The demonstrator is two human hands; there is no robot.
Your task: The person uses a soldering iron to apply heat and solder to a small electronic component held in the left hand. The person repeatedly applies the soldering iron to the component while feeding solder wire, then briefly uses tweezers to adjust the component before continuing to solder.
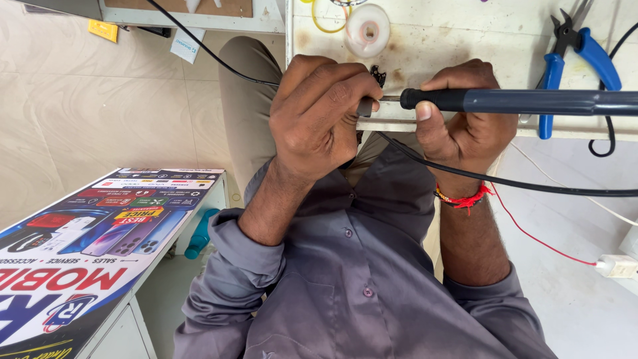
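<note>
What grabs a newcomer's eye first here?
Centre frame, the left hand and right hand meet at the workbench edge, the right gripping a long dark soldering iron that runs off right. Blue-handled pliers lie upper right; a colourful printed sign fills the lower left.

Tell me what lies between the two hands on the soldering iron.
Between left hand and right hand, head view shows the soldering iron's thin metal shaft.

Your left hand point(319, 116) curls into a tight fist, knuckles up, while your right hand point(465, 126) clenches beside it, thumb pressed forward, both forearms bare and seemingly almost touching.
</note>
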